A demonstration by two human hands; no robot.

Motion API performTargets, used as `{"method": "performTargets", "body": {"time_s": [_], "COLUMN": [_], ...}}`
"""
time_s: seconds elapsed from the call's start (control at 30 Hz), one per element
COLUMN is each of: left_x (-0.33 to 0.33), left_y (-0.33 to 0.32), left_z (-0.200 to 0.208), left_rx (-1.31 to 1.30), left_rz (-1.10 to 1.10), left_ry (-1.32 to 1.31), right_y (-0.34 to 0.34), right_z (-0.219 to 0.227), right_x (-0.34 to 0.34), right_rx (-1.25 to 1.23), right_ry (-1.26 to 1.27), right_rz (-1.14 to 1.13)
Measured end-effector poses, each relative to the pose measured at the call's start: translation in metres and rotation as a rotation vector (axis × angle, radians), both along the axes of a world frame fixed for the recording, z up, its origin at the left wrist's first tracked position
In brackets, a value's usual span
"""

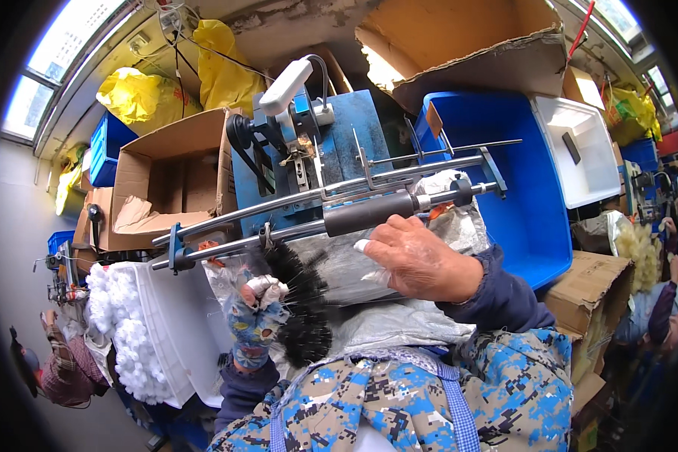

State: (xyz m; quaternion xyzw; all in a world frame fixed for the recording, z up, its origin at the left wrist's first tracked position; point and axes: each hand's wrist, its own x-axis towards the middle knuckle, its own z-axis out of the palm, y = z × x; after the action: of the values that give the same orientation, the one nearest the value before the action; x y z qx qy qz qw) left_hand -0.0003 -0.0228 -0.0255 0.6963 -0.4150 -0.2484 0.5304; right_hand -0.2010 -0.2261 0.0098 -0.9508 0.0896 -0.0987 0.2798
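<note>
My left hand (258, 313), in a patterned fabric glove with white wrapping at the fingertips, is closed beside a black bristle brush (301, 305). What its fingers hold, if anything, is hidden. The brush's long dark bristles hang below a metal rod (290, 233) of the bench machine. Bare but for white tape on a finger, my right hand (418, 260) curls shut just under a dark grey cylinder (369, 215) on that rod. I cannot make out anything between its fingers. A blue machine (346, 132) with a white-covered head stands behind the rods.
White fluffy brushes (124, 324) fill a white bin (177, 324) at left. A cardboard box (173, 162) stands behind it. To the right are a large blue tub (531, 196), a white tray (595, 169) and another carton (587, 290). Other people sit at both far sides.
</note>
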Motion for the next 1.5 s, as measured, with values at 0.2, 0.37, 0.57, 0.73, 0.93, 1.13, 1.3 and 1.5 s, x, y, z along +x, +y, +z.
{"method": "performTargets", "body": {"time_s": [0.2,0.37,0.57,0.73,0.93,1.13,1.3,1.5], "left_x": [-0.016,0.005,0.017,0.022,0.023,0.022,0.023,0.02], "left_y": [-0.01,-0.013,-0.008,-0.005,-0.006,-0.004,-0.002,-0.006], "left_z": [0.01,0.006,-0.036,-0.027,-0.026,-0.031,-0.029,-0.015], "left_rx": [0.045,0.199,0.44,0.359,0.419,0.412,0.297,0.136], "left_rz": [-0.214,-0.106,-0.238,-0.24,-0.275,-0.268,-0.219,-0.178], "left_ry": [-0.117,-0.614,-0.606,-0.597,-0.683,-0.687,-0.643,-0.673], "right_y": [0.044,-0.021,-0.081,-0.098,-0.098,-0.096,-0.097,-0.103], "right_z": [0.005,0.046,-0.014,-0.049,-0.061,-0.058,-0.057,-0.065], "right_x": [0.069,0.044,0.099,0.125,0.131,0.129,0.128,0.131], "right_rx": [0.969,0.964,-0.313,-0.434,-0.382,-0.41,-0.392,-0.312], "right_ry": [-0.578,-0.639,-0.013,0.115,0.183,0.151,0.128,0.075], "right_rz": [0.183,-0.151,-0.41,-0.447,-0.427,-0.438,-0.422,-0.395]}}
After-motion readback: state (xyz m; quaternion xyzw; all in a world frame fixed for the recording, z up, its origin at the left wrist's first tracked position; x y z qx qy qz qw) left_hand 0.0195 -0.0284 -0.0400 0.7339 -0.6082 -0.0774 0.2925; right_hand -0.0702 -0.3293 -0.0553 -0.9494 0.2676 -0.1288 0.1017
